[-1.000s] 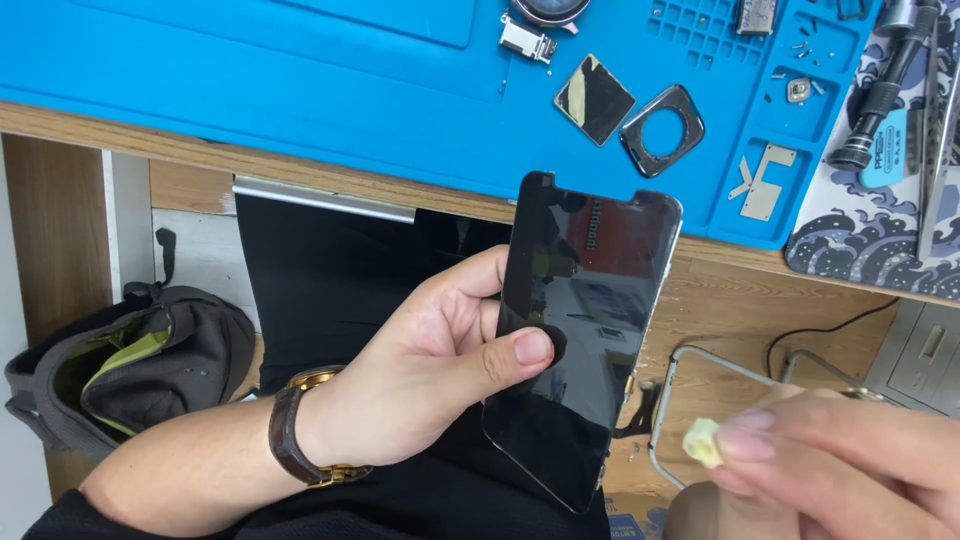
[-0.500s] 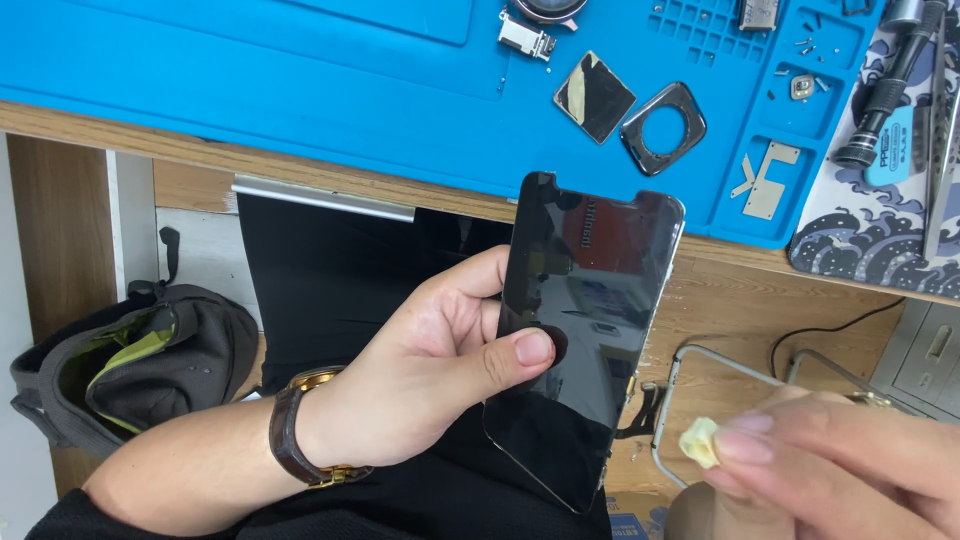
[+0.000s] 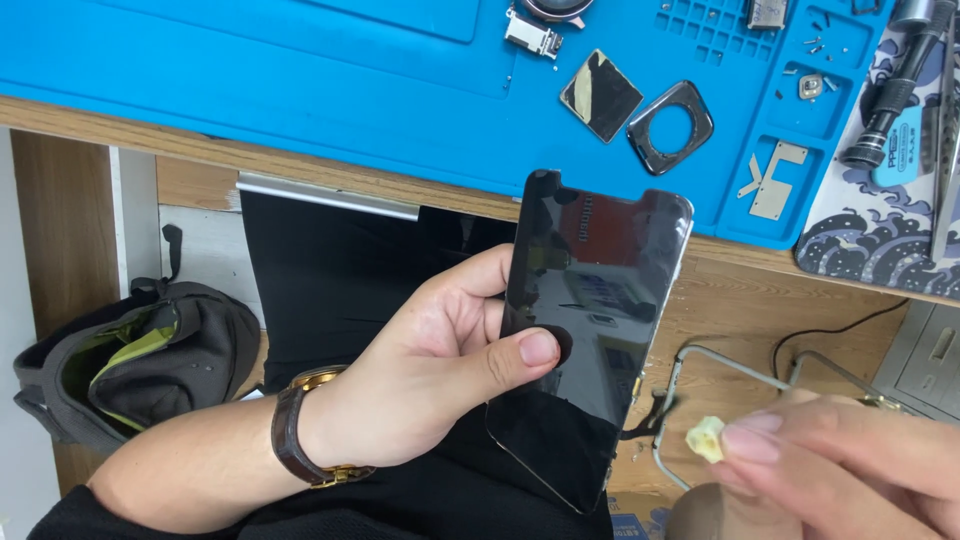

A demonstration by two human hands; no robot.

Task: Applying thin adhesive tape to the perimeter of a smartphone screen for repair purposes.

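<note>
Glassy, slippery and fragile, the phone (image 3: 585, 330) is gripped edgewise by the left hand (image 3: 440, 380); beside it, right hand (image 3: 840, 460) fingers pinch a pale wad (image 3: 706, 438).

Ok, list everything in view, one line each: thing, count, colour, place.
phone: one, black glass front, held upright in the middle
wad: one, pale yellow, small, at lower right
work mat: one, blue, across the desk top
square plate: one, dark and shiny, on the mat
metal ring frame: one, silver, right of the plate
flat bracket: one, pale metal, in a mat compartment
screws: a few, tiny, in a mat tray
patterned mat: one, dark blue and white, far right
backpack: one, grey with green, on the floor at left
wristwatch: one, brown strap, gold case
left hand: grips the phone, thumb on the glass
right hand: pinches the wad
</note>
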